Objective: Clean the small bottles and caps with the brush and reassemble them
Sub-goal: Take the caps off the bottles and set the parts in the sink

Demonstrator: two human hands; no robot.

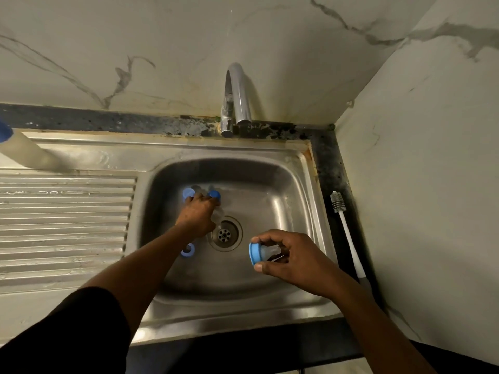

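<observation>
- The left hand (198, 215) reaches deep into the sink (229, 149). The arm stretches forward out of a dark sleeve (67, 333), the back of the hand faces up, and the fingers point away and down to the basin floor just beyond the drain (224, 234).
- Its fingertips come down between two blue pieces, a left cap (186, 193) and a right cap (215, 195), each touching or just beside a finger. Whether the fingers close on anything I cannot tell; a faint clear shape beside the knuckles is too dim to name.
- A blue ring (188, 251) lies on the basin floor left of the drain, partly hidden under the left forearm.
- The right hand (293, 256) hangs above the near right part of the basin, wrist bent inward and fingers curled.
- That hand holds a small bottle (270, 252) lying sideways, its clear body toward the palm. Thumb and forefinger pinch the rim of its blue cap (254, 253), which faces left toward the drain.
- The brush (349, 238) lies on the dark counter (328, 168) right of the sink, bristles toward the back wall, apart from both hands.
- The faucet (237, 98) stands behind the basin, and a ribbed drainboard (64, 225) lies to the left.
</observation>
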